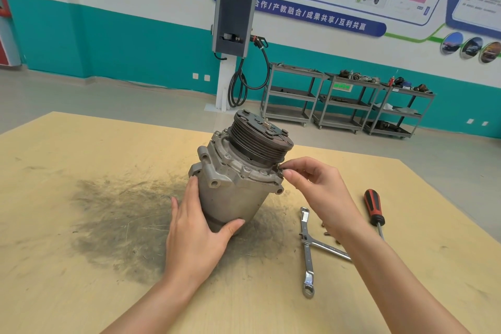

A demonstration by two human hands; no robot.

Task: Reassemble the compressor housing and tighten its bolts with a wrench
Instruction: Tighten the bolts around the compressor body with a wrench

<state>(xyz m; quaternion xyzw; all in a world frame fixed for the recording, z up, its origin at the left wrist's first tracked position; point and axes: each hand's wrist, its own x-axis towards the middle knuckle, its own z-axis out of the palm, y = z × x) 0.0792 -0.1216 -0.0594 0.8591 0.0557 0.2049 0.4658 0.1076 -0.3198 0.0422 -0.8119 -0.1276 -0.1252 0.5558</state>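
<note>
The compressor point(238, 171) stands near the middle of the tabletop point(81, 171), tilted so its pulley end leans toward one o'clock. The step in hand looks like starting a housing bolt point(282, 169) by hand at the flange edge on the compressor's three o'clock side. To do it well, keep the bolt square to its hole and spin it in lightly with the fingertips until the threads catch freely; only then reach for a wrench, since forcing a crooked start could cross-thread it. The right hand point(320, 187) comes in from five o'clock, wrist raised, its grip narrowed to a thumb-and-forefinger pinch on the small dark bolt head, the other fingers curled loosely. The left hand point(200, 228) braces the body from seven o'clock, its grip wide around the lower casing with the thumb across the front. The wrenches point(309, 252) lie crossed at four o'clock, loose bolts point(325, 233) beside them, a screwdriver point(374, 207) farther right.
</note>
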